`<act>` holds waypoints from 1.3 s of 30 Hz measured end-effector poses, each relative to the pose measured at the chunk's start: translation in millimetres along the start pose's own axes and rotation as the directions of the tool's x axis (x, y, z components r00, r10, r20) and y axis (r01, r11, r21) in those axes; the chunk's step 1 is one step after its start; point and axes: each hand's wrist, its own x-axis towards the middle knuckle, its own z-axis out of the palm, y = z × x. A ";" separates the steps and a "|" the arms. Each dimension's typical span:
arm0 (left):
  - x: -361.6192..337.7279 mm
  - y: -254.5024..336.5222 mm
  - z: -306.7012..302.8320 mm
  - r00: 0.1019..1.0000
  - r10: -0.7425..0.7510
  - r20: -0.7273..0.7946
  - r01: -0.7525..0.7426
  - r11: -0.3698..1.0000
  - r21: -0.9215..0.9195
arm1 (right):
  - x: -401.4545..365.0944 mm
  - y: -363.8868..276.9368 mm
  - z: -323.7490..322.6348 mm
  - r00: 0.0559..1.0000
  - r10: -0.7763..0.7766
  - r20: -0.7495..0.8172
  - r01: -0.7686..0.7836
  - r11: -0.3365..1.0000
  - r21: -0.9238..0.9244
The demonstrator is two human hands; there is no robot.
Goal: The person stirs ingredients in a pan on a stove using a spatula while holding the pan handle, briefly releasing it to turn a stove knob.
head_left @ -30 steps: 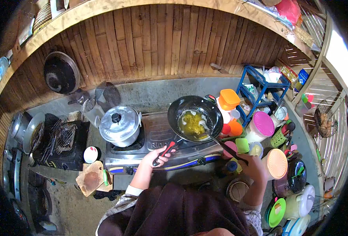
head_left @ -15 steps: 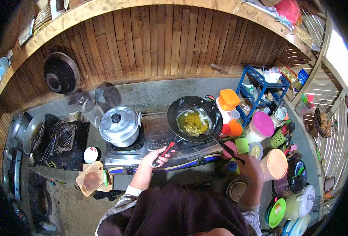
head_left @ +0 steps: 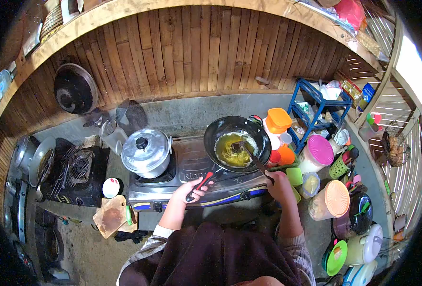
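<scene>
On the stove, wok, handle in left hand, spatula in right hand.

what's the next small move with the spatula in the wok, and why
Probably a short sweep of the spatula through the yellow food, pushing it toward the middle of the wok. The spatula's tip already rests in the food, which lies spread in oil. The right hand grips the spatula, and the left hand holds the wok handle, which should steady the pan.

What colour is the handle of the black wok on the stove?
The long wok handle is red and black; the head view shows it.
</scene>
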 end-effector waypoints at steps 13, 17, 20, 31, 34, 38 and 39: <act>1.0 2.7 -6.8 1.000 -0.013 0.018 0.014 1.000 -0.015 | 31.2 7.1 38.1 0.995 0.035 -0.093 -0.024 0.992 0.121; 1.6 4.0 -8.4 0.999 -0.027 0.023 0.028 0.999 -0.031 | 22.3 0.8 29.3 0.998 0.049 -0.045 -0.045 0.995 0.085; 1.5 4.3 -8.9 0.999 -0.032 0.042 0.033 0.999 -0.022 | 14.3 5.4 24.5 0.998 -0.021 -0.063 0.034 0.978 0.205; -1.3 1.4 -1.5 0.999 -0.024 0.024 0.026 0.997 -0.067 | -35.3 -22.7 -46.6 0.966 0.184 0.182 -0.215 0.962 0.168; -0.6 1.3 -1.6 1.000 -0.017 0.014 0.018 0.999 -0.041 | -48.7 -8.5 -50.2 0.990 0.084 0.114 -0.104 0.977 0.185; -0.3 2.0 -2.5 0.999 -0.030 0.033 0.032 0.998 -0.055 | -58.7 -4.9 -62.1 0.997 0.058 0.048 -0.062 0.993 0.096; -0.2 1.8 -2.8 0.999 -0.028 0.029 0.030 0.998 -0.054 | -61.6 -8.7 -67.5 0.991 0.119 0.054 -0.124 0.986 0.114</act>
